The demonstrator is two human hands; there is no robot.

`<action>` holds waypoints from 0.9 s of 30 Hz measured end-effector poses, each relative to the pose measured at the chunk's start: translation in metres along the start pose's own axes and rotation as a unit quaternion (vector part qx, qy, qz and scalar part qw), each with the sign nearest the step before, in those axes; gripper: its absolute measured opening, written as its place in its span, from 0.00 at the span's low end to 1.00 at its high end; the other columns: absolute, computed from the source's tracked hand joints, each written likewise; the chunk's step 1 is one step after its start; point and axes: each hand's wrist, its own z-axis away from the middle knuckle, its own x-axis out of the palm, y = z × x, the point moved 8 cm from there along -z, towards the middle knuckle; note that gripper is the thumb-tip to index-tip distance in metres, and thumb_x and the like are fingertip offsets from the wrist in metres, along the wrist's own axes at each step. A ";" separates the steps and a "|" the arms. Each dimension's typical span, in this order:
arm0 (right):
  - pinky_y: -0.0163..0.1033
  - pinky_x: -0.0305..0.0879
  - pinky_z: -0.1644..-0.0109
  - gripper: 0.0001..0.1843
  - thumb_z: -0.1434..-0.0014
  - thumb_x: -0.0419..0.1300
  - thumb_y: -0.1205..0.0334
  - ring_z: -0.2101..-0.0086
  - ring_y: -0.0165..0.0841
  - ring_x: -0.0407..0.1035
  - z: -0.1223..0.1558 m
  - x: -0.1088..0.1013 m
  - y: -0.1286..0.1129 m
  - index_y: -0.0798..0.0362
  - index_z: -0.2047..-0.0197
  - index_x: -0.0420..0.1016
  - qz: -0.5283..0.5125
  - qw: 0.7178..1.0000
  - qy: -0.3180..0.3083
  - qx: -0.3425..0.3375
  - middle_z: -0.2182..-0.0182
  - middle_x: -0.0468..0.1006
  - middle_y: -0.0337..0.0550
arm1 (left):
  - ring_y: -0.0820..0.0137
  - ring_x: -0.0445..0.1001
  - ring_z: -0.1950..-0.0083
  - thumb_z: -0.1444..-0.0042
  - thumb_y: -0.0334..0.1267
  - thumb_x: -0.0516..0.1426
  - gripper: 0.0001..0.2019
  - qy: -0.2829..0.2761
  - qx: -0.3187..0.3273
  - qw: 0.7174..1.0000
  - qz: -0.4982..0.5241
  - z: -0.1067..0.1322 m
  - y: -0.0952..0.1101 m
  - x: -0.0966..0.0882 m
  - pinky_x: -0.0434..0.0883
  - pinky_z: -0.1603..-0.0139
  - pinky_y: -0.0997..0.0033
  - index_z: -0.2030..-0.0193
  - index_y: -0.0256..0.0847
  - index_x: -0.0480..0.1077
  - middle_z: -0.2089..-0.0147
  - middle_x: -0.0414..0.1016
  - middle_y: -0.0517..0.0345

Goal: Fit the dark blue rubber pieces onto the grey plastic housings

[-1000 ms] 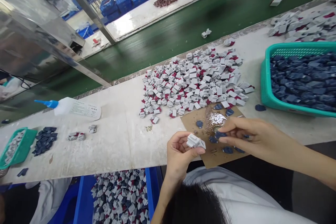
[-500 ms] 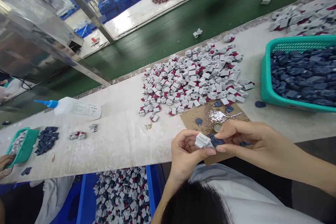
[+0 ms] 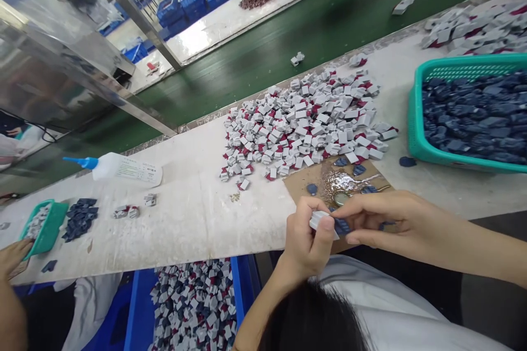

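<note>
**Two-Hand Fit-Up at Worktop Edge: Grey Block and Blue Cap**

Left hand (image 3: 307,244) held a small grey block (image 3: 319,220), moulded plastic w/ stepped edges, fingers curled round it and thumb pressed on top. Right hand (image 3: 381,219) met it from the right, thumb and forefinger pinching a dark blue cap (image 3: 341,226), ribbed, matte, pressed against the block's end. Both pieces sat in the hands at the near edge of the worktop (image 3: 185,214), over a brown cardboard square (image 3: 300,186). Cardboard was rough, w/ a glossy wet patch (image 3: 340,181) at centre and several loose blue caps lying flat on it.

Behind the cardboard: a wide heap of grey blocks (image 3: 304,120), angular, many showing dark red faces. Right of it, a teal mesh basket (image 3: 415,120), perforated walls, full of blue caps. Worktop surface pale, scuffed, stained. A translucent squeeze bottle (image 3: 127,169) w/ blue nozzle lay on its side to the left. Further left, a smaller teal basket (image 3: 51,225) beside a small pile of blue caps; another person's hand (image 3: 12,255) was just beside it. Blue bin (image 3: 132,307) below the worktop edge held mixed grey and blue pieces.
</note>
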 end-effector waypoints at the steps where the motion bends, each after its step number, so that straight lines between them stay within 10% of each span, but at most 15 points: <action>1: 0.32 0.61 0.74 0.13 0.37 0.58 0.50 0.76 0.27 0.69 0.001 -0.001 -0.004 0.50 0.57 0.75 0.041 0.999 -0.006 -0.036 0.74 0.76 0.37 | 0.76 0.58 0.78 0.32 0.51 0.48 0.15 -0.012 -0.010 1.000 -0.004 -0.001 0.000 0.001 0.56 0.77 0.75 0.62 0.42 0.61 0.76 0.60 0.65; 8: 0.33 0.57 0.73 0.13 0.31 0.52 0.57 0.77 0.25 0.63 0.010 0.001 -0.018 0.52 0.66 0.69 0.170 0.977 0.006 -0.131 0.77 0.70 0.35 | 0.75 0.59 0.77 0.31 0.53 0.44 0.17 0.007 -0.035 0.999 -0.010 0.000 0.002 0.005 0.57 0.75 0.73 0.64 0.43 0.60 0.76 0.59 0.65; 21: 0.32 0.54 0.76 0.13 0.32 0.52 0.58 0.80 0.24 0.61 0.007 0.014 -0.001 0.54 0.67 0.68 0.111 0.983 0.040 -0.138 0.80 0.69 0.35 | 0.74 0.64 0.72 0.31 0.53 0.43 0.19 0.108 -0.049 0.993 -0.013 0.009 -0.016 0.002 0.62 0.69 0.74 0.65 0.43 0.63 0.72 0.64 0.62; 27: 0.29 0.62 0.71 0.12 0.35 0.56 0.52 0.74 0.26 0.71 -0.016 0.012 -0.013 0.49 0.59 0.76 0.136 0.981 -0.023 -0.134 0.71 0.79 0.36 | 0.71 0.67 0.71 0.37 0.59 0.50 0.22 0.170 -0.162 0.970 -0.062 0.038 -0.023 -0.053 0.66 0.69 0.71 0.68 0.41 0.69 0.72 0.68 0.59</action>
